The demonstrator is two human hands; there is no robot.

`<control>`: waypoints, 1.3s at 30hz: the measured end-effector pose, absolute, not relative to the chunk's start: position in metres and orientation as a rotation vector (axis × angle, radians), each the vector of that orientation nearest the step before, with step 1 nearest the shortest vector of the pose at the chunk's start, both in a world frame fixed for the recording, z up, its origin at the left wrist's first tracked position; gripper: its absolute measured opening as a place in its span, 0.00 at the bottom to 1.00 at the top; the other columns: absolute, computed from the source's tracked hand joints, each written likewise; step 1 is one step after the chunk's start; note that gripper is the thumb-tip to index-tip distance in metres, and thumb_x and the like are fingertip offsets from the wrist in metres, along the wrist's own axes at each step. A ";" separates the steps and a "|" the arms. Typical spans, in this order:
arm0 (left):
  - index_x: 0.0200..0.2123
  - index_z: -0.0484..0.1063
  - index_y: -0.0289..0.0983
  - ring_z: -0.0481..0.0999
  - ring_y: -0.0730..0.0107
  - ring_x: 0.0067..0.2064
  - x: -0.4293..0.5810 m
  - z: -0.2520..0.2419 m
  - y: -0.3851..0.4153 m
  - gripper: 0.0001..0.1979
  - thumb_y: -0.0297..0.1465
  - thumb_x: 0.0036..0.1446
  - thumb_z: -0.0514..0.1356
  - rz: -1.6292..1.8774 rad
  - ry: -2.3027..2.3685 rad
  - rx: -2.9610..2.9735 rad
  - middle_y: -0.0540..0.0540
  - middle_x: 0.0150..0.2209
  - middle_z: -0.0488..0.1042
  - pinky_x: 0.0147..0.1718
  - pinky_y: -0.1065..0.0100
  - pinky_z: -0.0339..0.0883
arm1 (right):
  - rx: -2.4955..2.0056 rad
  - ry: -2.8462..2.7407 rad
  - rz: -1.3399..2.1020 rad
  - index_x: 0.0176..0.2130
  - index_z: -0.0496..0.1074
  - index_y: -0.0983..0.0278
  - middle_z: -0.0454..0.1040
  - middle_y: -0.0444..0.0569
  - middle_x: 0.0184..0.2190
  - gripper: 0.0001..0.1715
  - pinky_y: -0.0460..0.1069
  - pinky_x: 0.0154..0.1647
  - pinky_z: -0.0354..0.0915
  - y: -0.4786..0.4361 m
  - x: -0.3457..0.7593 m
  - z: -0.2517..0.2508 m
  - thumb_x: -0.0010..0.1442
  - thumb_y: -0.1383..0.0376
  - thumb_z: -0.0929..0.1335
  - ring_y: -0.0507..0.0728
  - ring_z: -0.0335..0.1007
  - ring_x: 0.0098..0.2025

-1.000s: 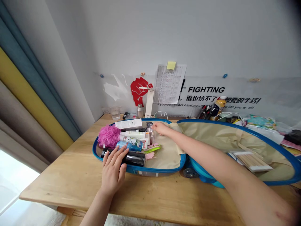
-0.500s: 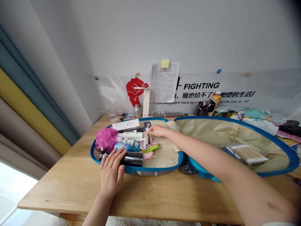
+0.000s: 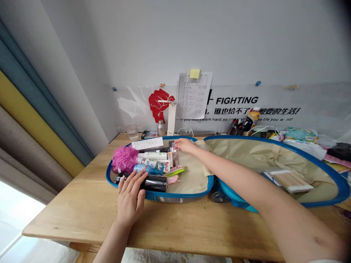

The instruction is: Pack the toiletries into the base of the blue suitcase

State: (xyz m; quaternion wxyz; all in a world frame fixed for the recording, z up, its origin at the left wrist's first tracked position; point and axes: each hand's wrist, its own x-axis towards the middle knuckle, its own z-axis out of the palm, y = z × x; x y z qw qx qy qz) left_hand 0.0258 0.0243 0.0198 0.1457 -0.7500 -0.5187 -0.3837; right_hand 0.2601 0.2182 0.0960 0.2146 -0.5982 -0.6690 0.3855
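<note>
- While the left hand (image 3: pixel 131 199) lies over the near edge of the blue-rimmed suitcase (image 3: pixel 189 196), its fingers are stretched out and slightly apart, the thumb standing off to the side; the fingertips rest on the black bottle (image 3: pixel 156 183) and reach toward the blue bottle (image 3: pixel 150 169), without closing around either.
- The right hand (image 3: pixel 185 146) reaches across to the far side of the suitcase's left half, its fingers partly curled and thumb and index finger close together at the top of a small clear packet (image 3: pixel 174 157); whether they grip it or only touch it, I cannot tell.
- That packet lies inside the left half, at the right end of the row of toiletries, just beside the white tube (image 3: pixel 157 156).
- Around it in the same half are a long white box (image 3: pixel 147 144) along the far rim, a pink bath puff (image 3: pixel 125 159) at the left end, and a bright green item (image 3: pixel 176 172) nearer the front.
- In the suitcase's right half, well apart from both hands, lies a pack of cotton swabs (image 3: pixel 287 179).
- The suitcase rests spread in two halves on a wooden table (image 3: pixel 90 215).
</note>
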 end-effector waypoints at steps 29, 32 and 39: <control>0.58 0.66 0.41 0.64 0.60 0.61 0.024 0.022 0.024 0.21 0.33 0.65 0.46 -1.104 -1.493 -2.167 0.44 0.57 0.71 0.61 0.58 0.43 | -1.551 -1.719 1.295 0.49 0.69 0.66 0.72 0.50 0.46 0.18 0.53 0.43 0.71 0.218 0.262 0.095 0.63 0.58 0.65 0.53 0.71 0.43; 0.58 0.67 0.41 0.65 0.59 0.61 0.024 0.022 0.024 0.21 0.34 0.65 0.46 -1.117 -1.485 -2.167 0.44 0.56 0.72 0.61 0.58 0.44 | -1.552 -1.701 1.318 0.50 0.68 0.66 0.71 0.51 0.47 0.20 0.54 0.44 0.71 0.219 0.261 0.095 0.63 0.58 0.66 0.54 0.71 0.44; 0.59 0.66 0.42 0.65 0.59 0.61 0.024 0.021 0.024 0.22 0.34 0.65 0.46 -1.121 -1.500 -2.171 0.44 0.56 0.72 0.61 0.58 0.44 | -1.539 -1.750 1.249 0.46 0.69 0.67 0.74 0.46 0.36 0.17 0.47 0.33 0.69 0.217 0.267 0.097 0.64 0.57 0.64 0.49 0.70 0.32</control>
